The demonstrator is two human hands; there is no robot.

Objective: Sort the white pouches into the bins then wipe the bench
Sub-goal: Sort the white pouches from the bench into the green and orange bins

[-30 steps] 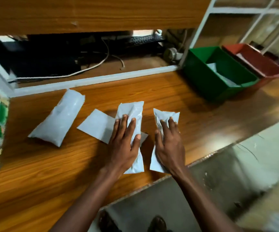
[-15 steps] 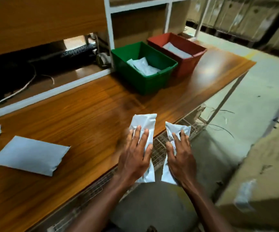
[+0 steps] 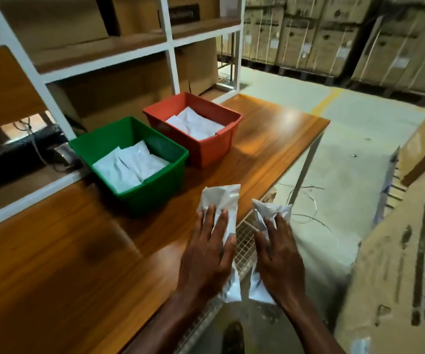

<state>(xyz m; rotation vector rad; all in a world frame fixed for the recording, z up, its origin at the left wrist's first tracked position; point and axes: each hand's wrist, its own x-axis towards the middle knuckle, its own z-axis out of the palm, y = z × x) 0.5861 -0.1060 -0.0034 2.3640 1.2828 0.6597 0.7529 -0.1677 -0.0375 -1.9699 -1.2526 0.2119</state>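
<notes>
Fingers (image 3: pixel 216 221) of left hand (image 3: pixel 206 259) gripping left pouch (image 3: pixel 220 200), right hand (image 3: pixel 279 254) gripping right pouch (image 3: pixel 270 213), both past surface (image 3: pixel 78 251) front edge, green bin (image 3: pixel 129 164) and red bin (image 3: pixel 193 129) near far right corner.

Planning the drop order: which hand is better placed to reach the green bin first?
Left, probably. The left hand and its pouch sit over the bench nearest the green bin; the right hand is past the bench edge, farther off.

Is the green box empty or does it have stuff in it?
Not empty. The green bin has white pouches lying on its bottom, well below the rim.
</notes>
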